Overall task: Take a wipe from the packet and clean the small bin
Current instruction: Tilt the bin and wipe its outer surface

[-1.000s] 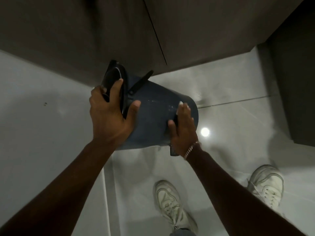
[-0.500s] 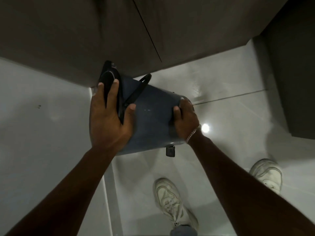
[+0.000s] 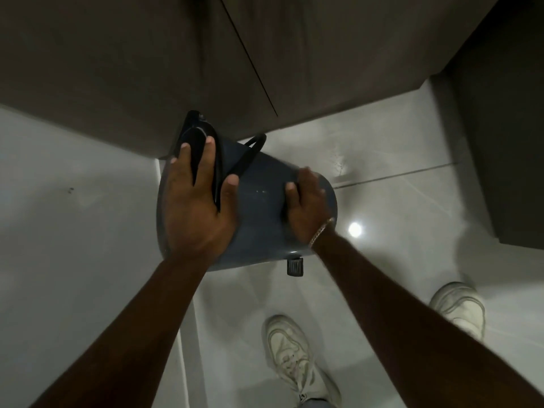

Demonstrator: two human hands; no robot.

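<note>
The small bin (image 3: 259,213) is grey-blue with a black lid (image 3: 196,139), a black carry handle (image 3: 250,154) and a black foot pedal (image 3: 294,266). It is held tipped on its side above the floor. My left hand (image 3: 194,213) grips its lid end, fingers over the lid. My right hand (image 3: 306,210) presses flat on the bin's side near the base. The wipe is hidden under that hand. No wipe packet is in view.
Dark wooden cabinet doors (image 3: 147,69) stand just behind the bin, and another dark unit (image 3: 515,142) is at the right. A white surface (image 3: 59,245) fills the left. My two white shoes (image 3: 294,360) (image 3: 459,307) stand on the glossy tiled floor (image 3: 397,178).
My right hand has slid along the bin's side toward the base, and the white wipe tip once seen at its fingertips is now covered. The left hand keeps its grip.
</note>
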